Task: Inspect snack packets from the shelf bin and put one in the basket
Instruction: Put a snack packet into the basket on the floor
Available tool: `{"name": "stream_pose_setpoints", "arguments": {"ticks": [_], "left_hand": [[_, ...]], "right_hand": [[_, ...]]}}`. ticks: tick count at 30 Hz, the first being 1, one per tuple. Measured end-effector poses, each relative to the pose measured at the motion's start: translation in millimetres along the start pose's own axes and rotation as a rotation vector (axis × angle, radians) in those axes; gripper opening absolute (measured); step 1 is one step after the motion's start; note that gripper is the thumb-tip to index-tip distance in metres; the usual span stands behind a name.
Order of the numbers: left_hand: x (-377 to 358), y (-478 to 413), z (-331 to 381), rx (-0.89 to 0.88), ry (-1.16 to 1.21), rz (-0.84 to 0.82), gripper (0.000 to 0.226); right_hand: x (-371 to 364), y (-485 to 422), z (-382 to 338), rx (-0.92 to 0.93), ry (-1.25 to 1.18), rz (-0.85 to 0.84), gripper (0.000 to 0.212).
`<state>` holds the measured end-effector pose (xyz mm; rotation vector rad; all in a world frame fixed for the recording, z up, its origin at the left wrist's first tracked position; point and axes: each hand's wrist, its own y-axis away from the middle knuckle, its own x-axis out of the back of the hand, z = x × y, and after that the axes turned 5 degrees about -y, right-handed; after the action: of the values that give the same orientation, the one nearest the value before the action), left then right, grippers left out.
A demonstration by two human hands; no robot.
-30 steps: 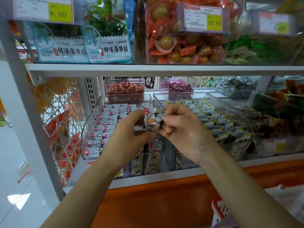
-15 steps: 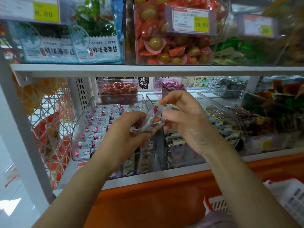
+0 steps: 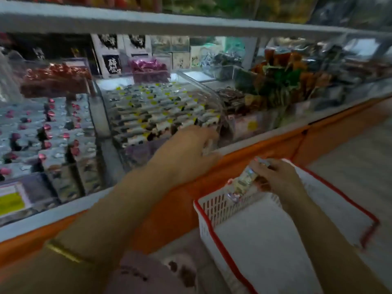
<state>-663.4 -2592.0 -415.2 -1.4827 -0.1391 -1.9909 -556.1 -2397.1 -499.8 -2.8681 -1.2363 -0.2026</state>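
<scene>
**Over the basket's far corner, you held the packet ready to drop**

Your right hand (image 3: 280,179) gripped the snack packet (image 3: 241,183) by its upper end, fingers curled round it. The packet's long axis ran on a slant, from your fingers down and to the left. Its lower end hung at the far wall of the basket (image 3: 222,247), close to the far left corner. Motion blur hid whether that tip was inside the rim or only above it.

The open floor of the basket lay below the packet and nearer to you. I judged that the drop called for bringing the hand a little toward you and down before loosening the fingers. Otherwise the packet could catch on the rim and tip out toward the shelf.

Your left hand (image 3: 186,151) was well apart from the packet, stretched toward the front of the shelf bin (image 3: 209,88). Its fingers were loose and held nothing I could make out. The right hand was the nearer one, and the placing was its job alone.
</scene>
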Motion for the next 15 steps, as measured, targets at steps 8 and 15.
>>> {"name": "stream_pose_setpoints", "arguments": {"ticks": [8, 15], "left_hand": [[-84.5, -12.7, 13.2, 0.084, 0.036, -0.227, 0.042], [-95.2, 2.0, -7.8, 0.15, 0.113, -0.222, 0.035]], "right_hand": [[21.3, -5.4, 189.9, -0.511, 0.164, 0.207, 0.023], [14.1, -2.7, 275.8, -0.809, -0.006, 0.201, 0.023]]}}
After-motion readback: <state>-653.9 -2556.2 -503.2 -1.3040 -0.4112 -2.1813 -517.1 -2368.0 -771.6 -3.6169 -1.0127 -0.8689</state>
